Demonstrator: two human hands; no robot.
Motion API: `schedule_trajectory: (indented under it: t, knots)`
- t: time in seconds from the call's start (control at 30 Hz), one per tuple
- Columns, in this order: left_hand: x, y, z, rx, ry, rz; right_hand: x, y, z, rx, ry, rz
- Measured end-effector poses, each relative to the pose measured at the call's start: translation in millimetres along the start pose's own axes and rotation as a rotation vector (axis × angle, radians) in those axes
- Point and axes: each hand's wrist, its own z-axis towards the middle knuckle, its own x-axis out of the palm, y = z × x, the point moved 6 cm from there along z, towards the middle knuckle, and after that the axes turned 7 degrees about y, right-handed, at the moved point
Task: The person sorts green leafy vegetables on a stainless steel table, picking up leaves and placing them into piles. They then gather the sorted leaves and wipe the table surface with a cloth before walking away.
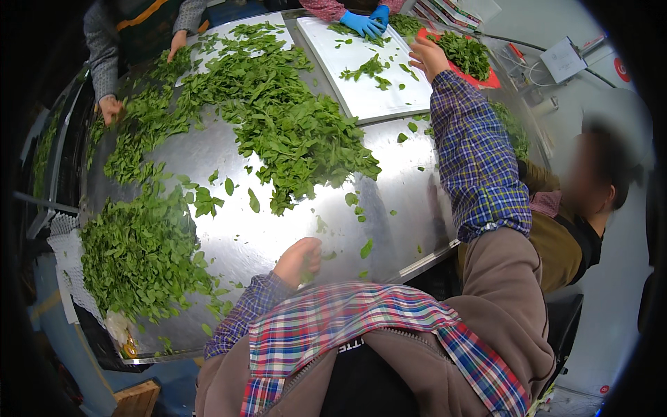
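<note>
My left hand, blurred, is bent close to my apron at the near edge of the metal table; a green bit shows by its fingers, but its grip is unclear. My right hand reaches forward over the right edge of a white board, beside a red sheet bearing leafy stems. Whether it holds anything cannot be told. A large heap of green leafy stems spreads over the table's middle, and a dense pile lies at the near left. Loose leaves lie between.
A co-worker's blue-gloved hands touch leaves on the board's far end. Another co-worker's bare hands are among leaves at the far left. A person is close on the right. Yellow-handled scissors lie at the near left corner.
</note>
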Motion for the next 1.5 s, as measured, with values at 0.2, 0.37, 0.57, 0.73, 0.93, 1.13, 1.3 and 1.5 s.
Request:
schedule_trajectory:
  t: [0.2,0.37,0.57,0.73,0.93,1.13,1.3,1.5]
  knots:
    - [-3.1,-5.2,-9.8,0.043,-0.028,0.064,34.8,-73.1,-34.1,0.295,0.229,-0.322]
    - [-17.3,-30.1,-25.3,0.183,-0.180,0.090,105.4,-144.2,-144.6,0.694,0.688,-0.383]
    - [-20.3,-36.7,-30.3,0.164,-0.212,0.158,172.3,-152.7,-202.9,0.897,0.478,0.316]
    - [-15.9,-34.7,-30.2,0.204,-0.137,0.077,210.2,-161.0,-186.5,0.843,0.463,0.279]
    - [-29.9,-56.9,-53.3,0.243,-0.150,0.162,193.3,-165.2,-194.5,0.627,0.472,0.017]
    - [-69.8,-128.3,-127.1,0.560,-0.492,0.374,158.6,-136.5,-208.8,0.254,0.397,0.072]
    - [-112.7,-196.7,-212.4,0.917,-0.853,0.526,147.9,-79.5,-202.4,0.076,0.378,0.354]
    - [-69.8,-223.2,-216.4,1.021,-1.488,1.760,177.7,-38.6,-182.6,-0.007,0.533,0.012]
